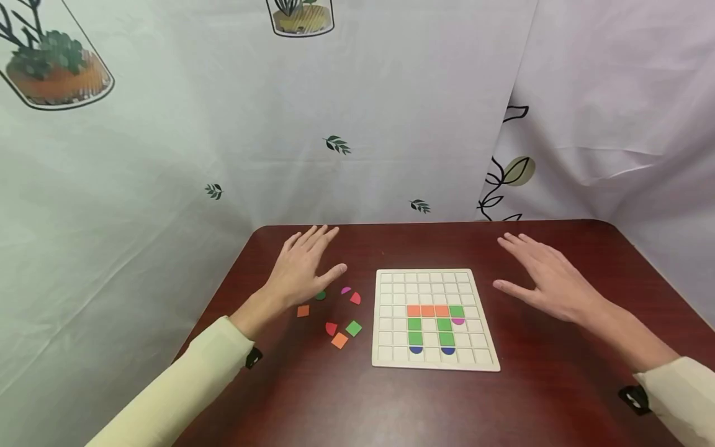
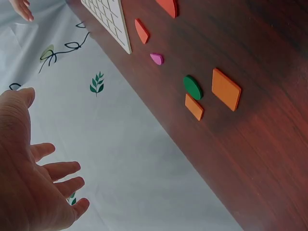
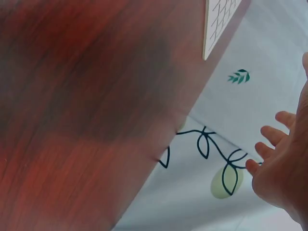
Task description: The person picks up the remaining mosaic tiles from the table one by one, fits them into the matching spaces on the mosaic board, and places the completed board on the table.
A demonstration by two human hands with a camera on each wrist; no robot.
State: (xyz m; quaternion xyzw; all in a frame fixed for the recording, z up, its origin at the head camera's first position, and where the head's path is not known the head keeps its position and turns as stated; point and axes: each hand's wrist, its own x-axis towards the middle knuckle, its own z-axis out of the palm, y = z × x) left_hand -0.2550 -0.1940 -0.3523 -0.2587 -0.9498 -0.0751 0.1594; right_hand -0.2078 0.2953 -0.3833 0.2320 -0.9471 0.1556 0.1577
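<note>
A white grid board lies on the table with coloured tiles in its cells. Orange squares and a green square form a row; two green columns drop below it, each ending in a blue half-round piece. Under the row's right end sits a purple half-round piece. My left hand hovers with spread fingers left of the board, above loose pieces, holding nothing. To the board's right, my right hand is raised, fingers extended and holding nothing.
Loose pieces lie left of the board: a green square, orange squares, red quarter-rounds, a purple piece and a green round-edged piece. A patterned white curtain hangs behind the dark red table.
</note>
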